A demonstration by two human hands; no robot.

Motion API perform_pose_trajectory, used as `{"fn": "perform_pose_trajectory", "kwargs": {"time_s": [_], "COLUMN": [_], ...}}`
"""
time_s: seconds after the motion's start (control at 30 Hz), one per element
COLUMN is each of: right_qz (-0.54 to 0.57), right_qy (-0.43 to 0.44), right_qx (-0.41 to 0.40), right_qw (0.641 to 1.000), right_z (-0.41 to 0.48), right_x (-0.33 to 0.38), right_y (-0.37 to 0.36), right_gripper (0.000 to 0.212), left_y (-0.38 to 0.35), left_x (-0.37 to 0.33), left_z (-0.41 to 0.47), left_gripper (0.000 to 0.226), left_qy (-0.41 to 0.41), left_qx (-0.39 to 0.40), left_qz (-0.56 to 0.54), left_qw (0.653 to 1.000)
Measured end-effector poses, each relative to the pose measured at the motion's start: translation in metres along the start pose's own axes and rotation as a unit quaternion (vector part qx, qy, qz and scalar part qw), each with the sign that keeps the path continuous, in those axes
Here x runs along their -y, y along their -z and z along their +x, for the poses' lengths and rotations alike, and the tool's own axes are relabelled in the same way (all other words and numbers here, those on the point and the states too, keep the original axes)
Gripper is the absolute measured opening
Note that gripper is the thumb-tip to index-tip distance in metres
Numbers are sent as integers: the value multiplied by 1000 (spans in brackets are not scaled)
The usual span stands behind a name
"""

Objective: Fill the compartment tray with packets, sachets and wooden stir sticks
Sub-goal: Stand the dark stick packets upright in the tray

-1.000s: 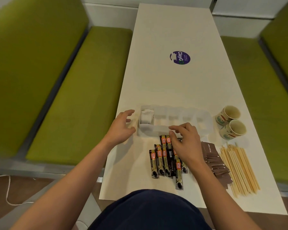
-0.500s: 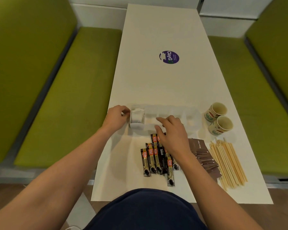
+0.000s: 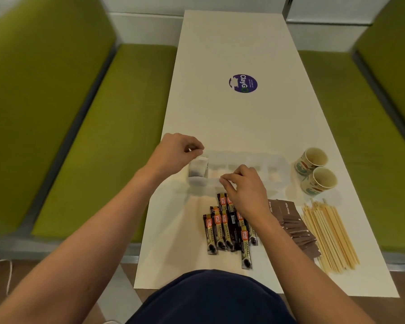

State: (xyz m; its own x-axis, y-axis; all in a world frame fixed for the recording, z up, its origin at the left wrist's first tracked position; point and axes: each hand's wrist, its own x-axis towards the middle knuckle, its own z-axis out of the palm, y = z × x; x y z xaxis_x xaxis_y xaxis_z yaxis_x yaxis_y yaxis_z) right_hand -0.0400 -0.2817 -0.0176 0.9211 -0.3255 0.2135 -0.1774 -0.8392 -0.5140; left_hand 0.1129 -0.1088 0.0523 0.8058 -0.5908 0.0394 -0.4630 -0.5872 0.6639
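- The compartment tray (image 3: 275, 163) is clear plastic and lies on the white table (image 3: 232, 118), just beyond the loose supplies. Its long axis runs left to right across the table, with the compartments in a row.
- A white packet (image 3: 198, 168) stands upright in the leftmost compartment, its top edge above the rim.
- The left hand (image 3: 174, 154) is over the tray's left end with its fingers (image 3: 195, 146) curled. Thumb and forefinger pinch a small white bit at the top of the white packet.
- The right hand (image 3: 247, 189) is at the tray's near wall, over the far ends of the sachets. Its fingers are curled, with the tips at the wall. I cannot tell whether they grasp anything.
- The coffee sachets (image 3: 221, 229) lie flat just in front of the tray. Their long axes run near to far, and their orange ends point toward the tray.
- The brown sugar packets (image 3: 292, 226) overlap in a fanned row just right of the sachets.
- The wooden stir sticks (image 3: 331, 237) lie bundled at the right, their long axes near to far, leaning slightly to the left at the far end.
- Two paper cups (image 3: 313, 160) stand upright beside the tray's right end.
- A purple round sticker (image 3: 243, 83) sits farther up the table.
- Green benches (image 3: 98, 136) flank the table on both sides.
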Motion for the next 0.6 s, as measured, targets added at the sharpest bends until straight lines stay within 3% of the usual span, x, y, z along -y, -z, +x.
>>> {"fn": "perform_pose_trajectory", "kwargs": {"time_s": [0.17, 0.37, 0.53, 0.6], "right_qz": [-1, 4, 67, 71], "right_qy": [1, -9, -37, -54], "right_qx": [10, 50, 50, 73], "right_qw": [1000, 999, 996, 993], "right_z": [1, 1, -15, -27], "right_x": [0, 0, 3, 0], "right_y": [1, 8, 33, 42], "right_gripper": [20, 26, 24, 20], "left_y": [-2, 10, 6, -6], "left_x": [4, 3, -7, -13], "left_z": [-4, -9, -39, -60], "left_gripper": [34, 49, 38, 28], "left_qy": [-6, -65, -57, -24], "left_qx": [108, 48, -40, -30], "left_qz": [113, 176, 86, 42], "left_qw": [988, 981, 994, 998]}}
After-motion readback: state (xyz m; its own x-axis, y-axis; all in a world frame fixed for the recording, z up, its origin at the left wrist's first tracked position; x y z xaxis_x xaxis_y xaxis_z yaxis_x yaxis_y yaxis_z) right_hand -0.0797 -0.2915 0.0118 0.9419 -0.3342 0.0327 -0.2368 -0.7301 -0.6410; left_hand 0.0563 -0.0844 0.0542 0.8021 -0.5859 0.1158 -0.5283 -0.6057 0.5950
